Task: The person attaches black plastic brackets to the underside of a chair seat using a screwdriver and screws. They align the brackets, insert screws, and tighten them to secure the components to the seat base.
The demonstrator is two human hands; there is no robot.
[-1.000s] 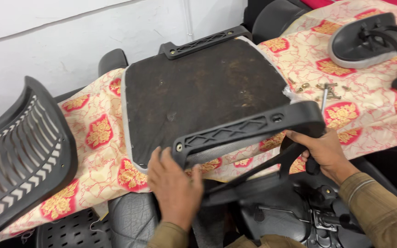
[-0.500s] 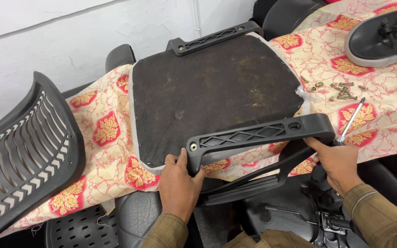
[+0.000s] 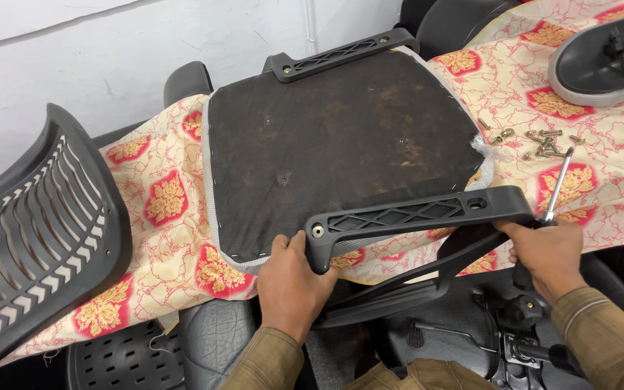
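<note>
Two hands on one armrest (image 3: 417, 217), head view only. Left hand (image 3: 292, 282) has fingers curled on the near-left end of the armrest, next to its bolt hole. Right hand (image 3: 549, 254) is closed under the right end and also pinches a screwdriver (image 3: 557, 189), shaft pointing up and away. Armrest bracket lies across the near edge of the upturned seat base (image 3: 337, 148), roughly level, overhanging the patterned cloth (image 3: 164, 209). Second armrest (image 3: 341, 52) sits on the far edge of the base. Loose screws (image 3: 539, 142) are scattered on the cloth just past the screwdriver tip. Mesh backrest (image 3: 34, 224) lies at left, another chair part (image 3: 608, 58) top right.

Risks, my read: right hand is doing double duty, so the screwdriver could slip or its tip could sweep the screws off the cloth. Bracket holes may sit off the base holes if either end shifts; can't tell alignment from here.

Versus half a second ago: armrest sits a bit flatter and nearer the seat edge, grips unchanged, screwdriver more upright.
</note>
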